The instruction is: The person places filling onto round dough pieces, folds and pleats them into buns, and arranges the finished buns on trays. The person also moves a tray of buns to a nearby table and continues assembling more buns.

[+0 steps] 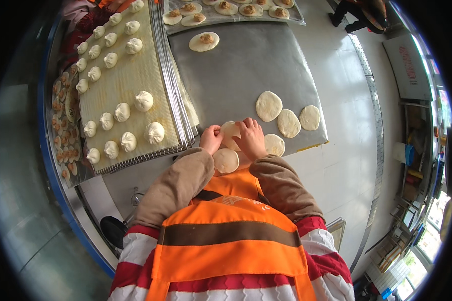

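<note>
Both of my hands are at a flat dough round (229,132) near the front edge of the metal work surface (235,71). My left hand (211,139) pinches its left edge between thumb and fingers. Across its right side lie the fingers of my right hand (251,138), which hide part of it. A second dough round (226,161) is just below, close to my apron. Right of my right hand lies another dough round (274,145), with several more to its upper right, among them a large dough round (269,106).
To the left, wire racks carry a mat (132,82) with rows of pleated buns (154,133). Farther up is a dough round topped with filling (203,40), below a tray of filled rounds (251,10). More filled rounds (66,128) lie far left. A person (361,15) stands upper right.
</note>
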Demonstrator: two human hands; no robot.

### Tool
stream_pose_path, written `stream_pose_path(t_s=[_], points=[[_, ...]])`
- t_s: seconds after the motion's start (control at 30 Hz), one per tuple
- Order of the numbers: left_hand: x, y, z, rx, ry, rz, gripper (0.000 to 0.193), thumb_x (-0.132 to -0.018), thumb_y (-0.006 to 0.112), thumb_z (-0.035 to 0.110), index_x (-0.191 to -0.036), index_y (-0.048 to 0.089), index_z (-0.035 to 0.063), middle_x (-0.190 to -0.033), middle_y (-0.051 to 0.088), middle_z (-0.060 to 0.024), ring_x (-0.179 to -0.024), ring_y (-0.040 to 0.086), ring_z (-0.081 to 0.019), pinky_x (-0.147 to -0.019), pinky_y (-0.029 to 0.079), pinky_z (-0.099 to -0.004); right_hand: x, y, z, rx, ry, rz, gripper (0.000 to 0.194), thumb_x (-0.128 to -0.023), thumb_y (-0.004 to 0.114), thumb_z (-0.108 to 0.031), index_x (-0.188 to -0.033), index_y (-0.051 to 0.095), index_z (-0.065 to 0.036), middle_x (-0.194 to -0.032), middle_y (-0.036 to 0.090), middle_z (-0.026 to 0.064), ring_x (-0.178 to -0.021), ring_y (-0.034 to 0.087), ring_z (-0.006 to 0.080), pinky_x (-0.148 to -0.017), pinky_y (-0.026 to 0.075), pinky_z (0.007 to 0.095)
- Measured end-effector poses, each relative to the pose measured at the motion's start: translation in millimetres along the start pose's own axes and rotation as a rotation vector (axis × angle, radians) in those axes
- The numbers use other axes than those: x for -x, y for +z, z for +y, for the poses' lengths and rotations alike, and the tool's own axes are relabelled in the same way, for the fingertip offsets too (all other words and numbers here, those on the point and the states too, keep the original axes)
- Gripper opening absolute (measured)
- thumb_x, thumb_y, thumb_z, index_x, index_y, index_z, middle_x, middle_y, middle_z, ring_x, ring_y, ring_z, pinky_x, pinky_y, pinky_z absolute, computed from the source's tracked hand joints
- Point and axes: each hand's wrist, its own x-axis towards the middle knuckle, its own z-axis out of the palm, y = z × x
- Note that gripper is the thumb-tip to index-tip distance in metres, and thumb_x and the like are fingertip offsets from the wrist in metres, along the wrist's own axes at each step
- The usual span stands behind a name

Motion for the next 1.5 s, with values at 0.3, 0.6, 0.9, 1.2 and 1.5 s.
stream_pose_path(t_s=[0.3, 0.6, 0.9, 1.2, 1.5], points=[[10.6, 9.5, 14.1, 0.002, 0.144, 0.186, 0.022, -0.08, 0.07, 0.014, -0.096, 0.06, 0.0016, -0.081, 0.06, -0.0052, -0.073, 0.059, -0.0143, -0.069, 0.05, -0.0288, 1.0, -4.1, -0.7, -0.081, 0.16, -0.03, 0.037, -0.066, 0.079, -0.017, -0.098, 0.062, -0.009, -0.095, 0.06, 0.0074, -0.097, 0.055, 0.0284, -0.084, 0.044, 0.0399], [1.6, 3.8, 18.2, 0.34, -0.1, -0.075, 0.034, -0.08, 0.077, 0.025, -0.098, 0.061, 0.0008, -0.082, 0.064, -0.0049, -0.073, 0.059, -0.0124, -0.069, 0.05, -0.0277, 36.6, -11.9, -5.0, -0.205, -0.114, 0.116, 0.015, -0.077, 0.069, -0.012, -0.086, 0.058, -0.008, -0.085, 0.062, 0.0081, -0.088, 0.059, 0.0288, -0.081, 0.045, 0.0403], [5.2, 9.9, 30.4, 0.087, 0.05, -0.051, 0.033, -0.076, 0.077, 0.027, -0.09, 0.062, 0.0005, -0.077, 0.064, -0.0058, -0.071, 0.06, -0.0129, -0.066, 0.05, -0.0294, 39.0, -8.3, -5.1, -0.015, -0.018, 0.099, 0.025, -0.075, 0.071, -0.01, -0.097, 0.061, -0.009, -0.103, 0.055, 0.0069, -0.1, 0.051, 0.0293, -0.085, 0.044, 0.0409], [32.6, 2.4, 43.7, 0.42, 0.052, -0.213, 0.012, -0.087, 0.062, 0.015, -0.089, 0.059, 0.0034, -0.079, 0.057, 0.0033, -0.074, 0.049, -0.0048, -0.067, 0.042, -0.0219, 103.3, -49.2, -9.2, -0.526, 0.136, -0.121, 0.022, -0.088, 0.063, -0.014, -0.104, 0.053, -0.005, -0.086, 0.066, 0.0164, -0.078, 0.064, 0.0363, -0.065, 0.051, 0.0424], [32.1, -23.7, 57.8, 0.464, 0.088, -0.23, 0.009, -0.088, 0.058, 0.016, -0.09, 0.057, 0.0068, -0.081, 0.055, 0.0053, -0.078, 0.046, -0.0032, -0.072, 0.039, -0.0201, 94.8, -67.6, 6.3, -0.626, 0.357, -0.069, 0.027, -0.09, 0.062, -0.02, -0.109, 0.053, -0.003, -0.089, 0.065, 0.0178, -0.082, 0.065, 0.031, -0.07, 0.051, 0.0374]])
